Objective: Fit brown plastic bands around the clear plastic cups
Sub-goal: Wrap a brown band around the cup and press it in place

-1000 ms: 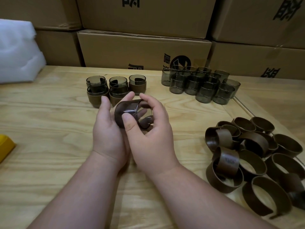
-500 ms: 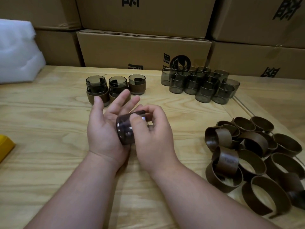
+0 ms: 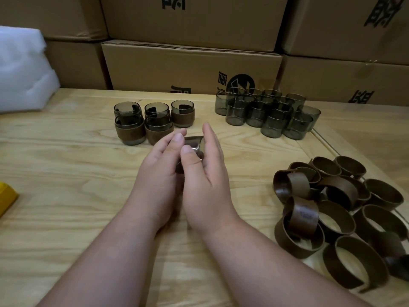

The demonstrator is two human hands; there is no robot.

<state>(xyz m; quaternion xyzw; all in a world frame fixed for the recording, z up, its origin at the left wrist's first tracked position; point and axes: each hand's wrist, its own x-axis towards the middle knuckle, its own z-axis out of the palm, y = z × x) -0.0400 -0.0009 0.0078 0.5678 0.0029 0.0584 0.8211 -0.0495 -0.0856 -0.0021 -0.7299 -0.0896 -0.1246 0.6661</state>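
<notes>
— Left of the stacked cardboard boxes: white foam block. Nearer, before those boxes: five smoky clear plastic cups already wearing brown bands, then a cluster of bare clear plastic cups.

— And mid-table?

— Left hand and right hand pressed palm to palm around one clear plastic cup with its brown plastic band; fingers nearly straight, thumbs laid over the top. Sandwiched, not gripped.

— Good technique here?

— Probably: press evenly from both sides, keep cup and band square, seat fully before letting go. Tilting could leave the band crooked.

— Supply?

— Right of the hands, well short of the boxes: heap of loose brown split bands on the pale wooden table.
</notes>
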